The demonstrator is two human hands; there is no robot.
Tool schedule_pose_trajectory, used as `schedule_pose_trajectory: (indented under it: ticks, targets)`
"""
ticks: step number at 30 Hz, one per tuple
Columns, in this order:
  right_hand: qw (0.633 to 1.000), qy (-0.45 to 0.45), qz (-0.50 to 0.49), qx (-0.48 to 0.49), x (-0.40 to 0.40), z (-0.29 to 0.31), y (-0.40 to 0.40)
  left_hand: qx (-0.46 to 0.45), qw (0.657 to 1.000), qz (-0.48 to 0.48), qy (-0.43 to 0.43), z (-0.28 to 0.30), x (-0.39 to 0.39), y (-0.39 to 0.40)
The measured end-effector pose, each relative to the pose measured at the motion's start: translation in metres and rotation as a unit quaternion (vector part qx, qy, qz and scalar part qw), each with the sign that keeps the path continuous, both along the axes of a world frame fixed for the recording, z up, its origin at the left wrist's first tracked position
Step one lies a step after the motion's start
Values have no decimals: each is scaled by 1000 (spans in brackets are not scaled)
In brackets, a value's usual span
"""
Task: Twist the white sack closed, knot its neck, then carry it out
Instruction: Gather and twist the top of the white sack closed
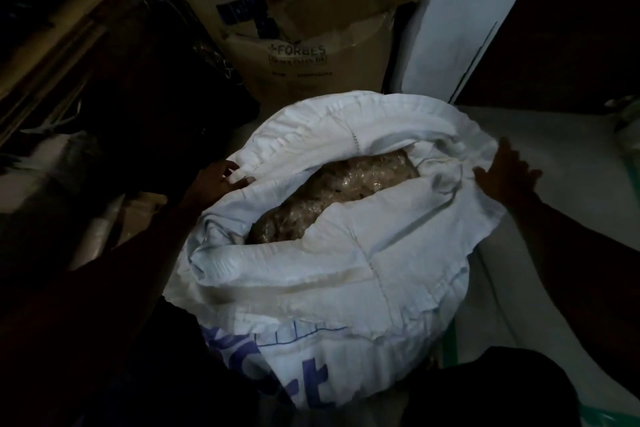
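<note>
Most of what I get is black: everything from 7 to 11 o'clock is shadow, and my forearms only read as dark shapes. The big white woven plastic sack [332, 274] sits dead centre on the floor, its mouth still open, the rim rolled into a thick crumpled collar with a stitched seam and blue lettering cut off at 6 o'clock. Inside I make out a brownish, glossy crinkled filling [332, 191], too dim to identify. My left hand [221, 180] at 9 o'clock has its fingers pinched onto the rolled rim. My right hand [502, 173] at 3 o'clock has fingers spread flat, at the rim's outer edge; contact is unclear. Stacked brown cardboard cartons [298, 55] crowd 12 o'clock; a pale wall edge [460, 17] stands at 1 o'clock, with lighter floor open at 3
</note>
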State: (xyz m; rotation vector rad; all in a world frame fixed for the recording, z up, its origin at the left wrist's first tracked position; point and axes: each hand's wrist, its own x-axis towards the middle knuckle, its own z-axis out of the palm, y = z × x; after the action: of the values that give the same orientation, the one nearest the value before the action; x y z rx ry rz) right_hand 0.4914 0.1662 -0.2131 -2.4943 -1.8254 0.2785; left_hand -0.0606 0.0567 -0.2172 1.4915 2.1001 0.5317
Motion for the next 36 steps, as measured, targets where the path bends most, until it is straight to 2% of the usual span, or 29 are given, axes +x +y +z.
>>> schedule_pose_trajectory:
  ticks: [3, 6, 8, 9, 11, 13, 15, 20, 25, 32, 36]
  targets:
    - [999, 24, -32, 11, 0, -4, -7, 32, 999, -20, 15, 4, 4, -7]
    - [995, 58, -51, 57, -5, -1, -20, 23, 998, -32, 57, 11, 11, -12]
    - [989, 101, -67, 85, -10, 8, -29, 13, 995, -75, 66, 17, 14, -18]
    - [985, 121, -74, 99, -13, 13, -33, 51, 991, -90, 82, 19, 13, -21]
    - [977, 153, -76, 128, -21, 28, -39, 91, 992, -67, 63, 28, 12, -26]
    - [968, 186, -78, 153, -30, 45, -45, 71, 993, -62, 76, 40, 15, -34]
    - [965, 193, -76, 163, -38, 65, -51, 69, 997, -8, 45, 58, 17, -39]
    - [970, 161, -28, 178, -65, 117, -68, 129, 990, 21, -45, 99, 31, -52]
    - [953, 206, 27, 223, -88, 167, -96, 174, 976, 31, -128, 137, 55, -69]
    - [938, 219, 110, 246, -108, 223, -136, 141, 928, 57, -340, 206, 100, -95]
    - [928, 265, 104, 238, -133, 257, -159, 112, 886, 71, -445, 253, 134, -107]
